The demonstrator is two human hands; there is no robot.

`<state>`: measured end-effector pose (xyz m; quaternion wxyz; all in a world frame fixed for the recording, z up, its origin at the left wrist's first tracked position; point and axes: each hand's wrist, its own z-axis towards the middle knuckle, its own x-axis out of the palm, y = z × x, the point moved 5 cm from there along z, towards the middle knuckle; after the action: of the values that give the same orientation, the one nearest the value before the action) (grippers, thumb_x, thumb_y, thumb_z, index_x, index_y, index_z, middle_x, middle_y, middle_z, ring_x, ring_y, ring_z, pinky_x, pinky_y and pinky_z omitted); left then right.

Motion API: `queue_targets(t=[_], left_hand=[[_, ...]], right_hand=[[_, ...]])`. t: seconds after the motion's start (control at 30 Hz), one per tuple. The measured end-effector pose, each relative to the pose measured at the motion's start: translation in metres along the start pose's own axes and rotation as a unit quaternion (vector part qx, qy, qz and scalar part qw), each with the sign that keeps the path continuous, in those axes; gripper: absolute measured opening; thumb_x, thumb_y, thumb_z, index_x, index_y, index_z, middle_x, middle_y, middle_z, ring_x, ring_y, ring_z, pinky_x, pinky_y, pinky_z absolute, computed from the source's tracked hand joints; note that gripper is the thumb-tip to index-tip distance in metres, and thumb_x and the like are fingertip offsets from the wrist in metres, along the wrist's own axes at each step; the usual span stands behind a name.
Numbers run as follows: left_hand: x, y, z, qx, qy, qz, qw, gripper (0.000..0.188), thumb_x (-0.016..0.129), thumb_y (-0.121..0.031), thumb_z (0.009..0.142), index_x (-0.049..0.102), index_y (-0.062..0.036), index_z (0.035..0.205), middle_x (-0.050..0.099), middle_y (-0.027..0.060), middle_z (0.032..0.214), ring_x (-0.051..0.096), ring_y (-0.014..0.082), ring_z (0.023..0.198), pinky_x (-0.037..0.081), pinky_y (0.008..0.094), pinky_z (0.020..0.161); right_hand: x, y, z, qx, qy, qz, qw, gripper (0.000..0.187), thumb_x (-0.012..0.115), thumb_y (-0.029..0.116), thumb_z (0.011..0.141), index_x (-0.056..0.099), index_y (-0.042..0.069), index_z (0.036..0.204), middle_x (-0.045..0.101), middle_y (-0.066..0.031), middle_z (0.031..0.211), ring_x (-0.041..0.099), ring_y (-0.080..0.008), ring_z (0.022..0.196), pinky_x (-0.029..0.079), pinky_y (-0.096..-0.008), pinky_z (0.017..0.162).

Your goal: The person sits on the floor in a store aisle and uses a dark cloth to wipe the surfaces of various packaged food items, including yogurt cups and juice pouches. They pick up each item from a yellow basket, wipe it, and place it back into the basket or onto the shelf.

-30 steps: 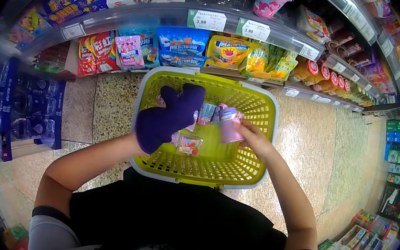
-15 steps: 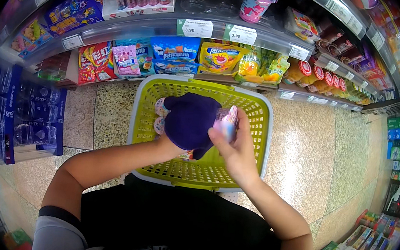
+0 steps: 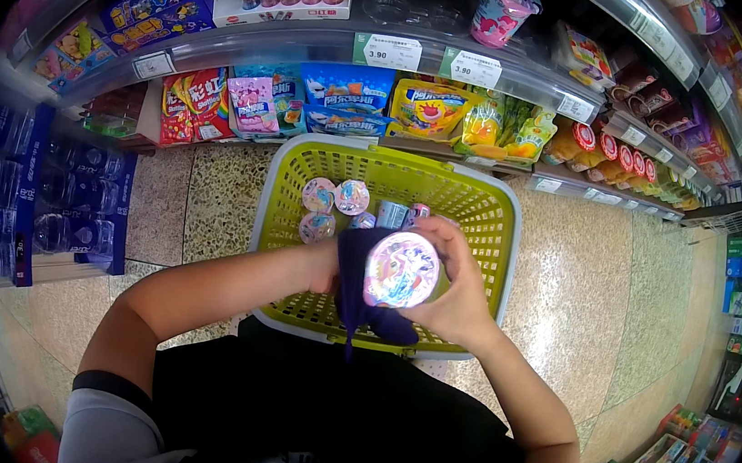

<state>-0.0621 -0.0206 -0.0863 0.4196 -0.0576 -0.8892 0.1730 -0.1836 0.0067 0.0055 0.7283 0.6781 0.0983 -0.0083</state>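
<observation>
Round-lidded cup [image 3: 401,270] is over green basket [image 3: 437,170], not set down yet; R hand [image 3: 456,287] clamped on its side. L hand [image 3: 327,268] partly hidden by purple mitt [image 3: 353,280], can't tell grip. Min. 3 similar cups [image 3: 352,197] already in basket.

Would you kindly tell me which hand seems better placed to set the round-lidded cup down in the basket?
Probably the right: the bare right hand curves around the round-lidded cup above the basket, while the left hand is taken up with the purple mitt.
</observation>
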Motion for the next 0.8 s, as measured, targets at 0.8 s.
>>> queue_targets(t=[0.8], left_hand=[[-0.012,0.039,-0.024,0.326,-0.227,0.310,0.864,0.016,0.046,-0.017,0.093,0.053,-0.0028,0.095,0.054,0.0020,0.086,0.052,0.0094,0.081,0.045,0.0288,0.070]], right_hand=[[0.034,-0.029,-0.032,0.115,0.082,-0.207,0.968,0.056,0.073,-0.001,0.049,0.057,-0.002,0.103,0.053,-0.0099,0.092,0.056,-0.0206,0.085,0.047,-0.0265,0.077]])
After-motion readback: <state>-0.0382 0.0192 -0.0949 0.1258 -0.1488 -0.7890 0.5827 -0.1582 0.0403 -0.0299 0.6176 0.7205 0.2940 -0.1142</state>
